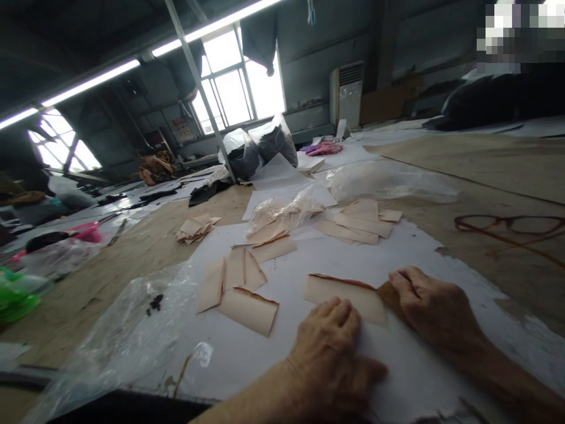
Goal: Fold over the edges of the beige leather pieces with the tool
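Observation:
In front of me a pale beige rectangular piece (348, 297) lies on white paper, a rough brown strip along its far edge. My left hand (329, 347) rests on its near side with fingers stretched out flat. My right hand (419, 300) is closed, pinching a small brownish-yellow flat piece (391, 297) at the right end of the beige one; its kind is not clear. To the left lie several similar brown-edged pieces (249, 309), some overlapping.
Farther back are a loose beige stack (196, 228), more beige pieces (362, 222) and clear plastic (286, 209). Eyeglasses (512, 225) lie at right. A plastic sheet (132, 318) with dark crumbs covers the left side. Filled bags (265, 144) and a pole (203, 88) stand behind.

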Demonstrator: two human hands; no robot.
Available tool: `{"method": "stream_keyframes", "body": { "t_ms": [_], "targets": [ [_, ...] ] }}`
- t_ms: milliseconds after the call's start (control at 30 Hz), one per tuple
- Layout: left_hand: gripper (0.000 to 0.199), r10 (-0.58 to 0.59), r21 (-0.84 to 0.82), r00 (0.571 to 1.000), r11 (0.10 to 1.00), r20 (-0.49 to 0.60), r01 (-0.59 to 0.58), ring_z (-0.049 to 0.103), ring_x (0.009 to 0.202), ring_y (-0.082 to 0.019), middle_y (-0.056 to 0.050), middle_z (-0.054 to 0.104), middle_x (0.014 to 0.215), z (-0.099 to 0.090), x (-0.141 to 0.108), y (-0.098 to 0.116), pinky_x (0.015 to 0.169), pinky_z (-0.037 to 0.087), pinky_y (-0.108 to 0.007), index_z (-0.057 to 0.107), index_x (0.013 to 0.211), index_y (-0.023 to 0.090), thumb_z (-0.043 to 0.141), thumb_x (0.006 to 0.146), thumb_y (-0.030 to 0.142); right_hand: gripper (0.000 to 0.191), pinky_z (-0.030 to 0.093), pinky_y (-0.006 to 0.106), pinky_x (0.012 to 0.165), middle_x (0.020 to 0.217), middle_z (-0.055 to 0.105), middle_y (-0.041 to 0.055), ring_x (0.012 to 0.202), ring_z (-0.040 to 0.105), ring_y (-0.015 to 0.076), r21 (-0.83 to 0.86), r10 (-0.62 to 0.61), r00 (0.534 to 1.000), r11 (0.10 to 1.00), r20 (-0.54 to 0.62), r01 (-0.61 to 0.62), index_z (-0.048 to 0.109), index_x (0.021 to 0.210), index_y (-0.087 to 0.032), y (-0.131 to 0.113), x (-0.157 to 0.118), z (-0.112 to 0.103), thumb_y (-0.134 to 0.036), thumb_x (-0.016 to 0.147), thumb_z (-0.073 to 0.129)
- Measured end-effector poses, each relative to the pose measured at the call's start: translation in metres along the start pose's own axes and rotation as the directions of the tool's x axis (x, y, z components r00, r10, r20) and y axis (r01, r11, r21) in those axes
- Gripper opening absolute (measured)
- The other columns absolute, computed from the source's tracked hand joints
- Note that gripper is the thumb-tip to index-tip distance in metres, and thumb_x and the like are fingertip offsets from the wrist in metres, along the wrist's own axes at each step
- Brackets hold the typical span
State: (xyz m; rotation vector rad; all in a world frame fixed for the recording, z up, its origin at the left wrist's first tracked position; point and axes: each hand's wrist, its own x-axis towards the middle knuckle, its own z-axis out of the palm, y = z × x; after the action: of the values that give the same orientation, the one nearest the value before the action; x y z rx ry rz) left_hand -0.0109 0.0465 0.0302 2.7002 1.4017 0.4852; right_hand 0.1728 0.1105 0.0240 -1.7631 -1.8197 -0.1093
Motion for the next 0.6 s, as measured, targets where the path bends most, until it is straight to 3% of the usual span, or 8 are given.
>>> {"method": "stream_keyframes", "body": {
  "t_ms": [33,100,167,200,267,333,467,600],
  "targets": [
    [0.057,0.083,0.002,0.994,0.997,-0.076,-0.083,0.045,0.110,-0.024,-0.009,0.050,0.119,0.007,-0.006,0.007,0.095,0.038,-0.031,0.046,0.113,0.012,0.054,0.070,0.048,0.024,0.033,0.025,0.051,0.057,0.058,0.0045,0.052,0.052,0.0164,0.015,0.047,0.999,0.999,0.023,-0.047,0.051,0.063,-0.019,-0.001,0.001,-0.003,-0.031,0.076,0.035],
    [0.051,0.217,0.073,0.929,0.976,-0.300,-0.205,0.051,0.100,-0.024,-0.011,0.056,0.109,0.020,-0.017,0.016,0.087,0.044,-0.032,0.049,0.109,0.009,0.051,0.073,0.045,0.025,0.033,0.025,0.052,0.058,0.058,0.0066,0.055,0.052,0.0174,0.031,0.123,0.989,0.992,0.081,-0.126,0.051,0.065,-0.018,-0.004,0.002,-0.007,-0.031,0.076,0.034],
    [0.040,0.239,0.092,0.877,0.971,-0.417,-0.221,0.055,0.088,-0.022,-0.009,0.060,0.097,0.024,-0.024,0.022,0.076,0.049,-0.031,0.052,0.102,0.011,0.050,0.074,0.039,0.025,0.032,0.026,0.053,0.061,0.059,0.0074,0.057,0.052,0.0179,0.046,0.168,0.981,0.984,0.094,-0.173,0.052,0.066,-0.018,-0.005,0.003,-0.010,-0.032,0.075,0.034],
    [0.033,0.203,0.051,0.888,0.978,-0.412,-0.200,0.055,0.082,-0.021,-0.008,0.060,0.091,0.022,-0.026,0.025,0.071,0.050,-0.030,0.054,0.097,0.013,0.051,0.074,0.036,0.025,0.032,0.026,0.054,0.062,0.059,0.0073,0.058,0.052,0.0179,0.057,0.190,0.977,0.979,0.095,-0.196,0.053,0.067,-0.018,-0.006,0.003,-0.011,-0.033,0.075,0.035],
    [0.020,0.070,-0.093,0.953,0.991,-0.294,-0.102,0.054,0.075,-0.019,-0.006,0.059,0.082,0.014,-0.026,0.030,0.067,0.050,-0.031,0.055,0.088,0.015,0.052,0.072,0.026,0.027,0.032,0.025,0.053,0.060,0.059,0.0062,0.057,0.052,0.0174,0.095,0.229,0.968,0.966,0.100,-0.239,0.054,0.066,-0.018,-0.006,0.003,-0.011,-0.035,0.075,0.035],
    [0.019,-0.018,-0.142,0.974,0.990,-0.225,-0.014,0.052,0.076,-0.019,-0.007,0.056,0.081,0.006,-0.022,0.032,0.068,0.049,-0.033,0.054,0.089,0.016,0.047,0.072,0.015,0.029,0.032,0.024,0.051,0.058,0.057,0.0049,0.055,0.051,0.0162,0.144,0.244,0.964,0.956,0.101,-0.257,0.054,0.064,-0.018,-0.005,0.003,-0.010,-0.037,0.075,0.034],
    [0.023,-0.099,-0.107,0.963,0.992,-0.252,0.074,0.049,0.080,-0.020,-0.007,0.053,0.085,0.014,-0.016,0.032,0.069,0.047,-0.035,0.054,0.090,0.017,0.042,0.073,0.008,0.032,0.032,0.022,0.050,0.054,0.056,0.0031,0.052,0.050,0.0141,0.222,0.227,0.972,0.946,0.066,-0.236,0.053,0.062,-0.018,0.000,0.000,-0.008,-0.038,0.076,0.032],
    [0.035,-0.045,-0.043,0.946,0.999,-0.322,0.033,0.047,0.089,-0.022,-0.012,0.051,0.096,0.035,-0.018,0.030,0.077,0.047,-0.036,0.052,0.103,0.011,0.039,0.072,0.004,0.034,0.034,0.022,0.051,0.054,0.056,0.0026,0.053,0.051,0.0135,0.261,0.155,0.988,0.953,0.022,-0.155,0.054,0.064,-0.018,-0.004,-0.010,-0.014,-0.039,0.077,0.031]
  ]
}}
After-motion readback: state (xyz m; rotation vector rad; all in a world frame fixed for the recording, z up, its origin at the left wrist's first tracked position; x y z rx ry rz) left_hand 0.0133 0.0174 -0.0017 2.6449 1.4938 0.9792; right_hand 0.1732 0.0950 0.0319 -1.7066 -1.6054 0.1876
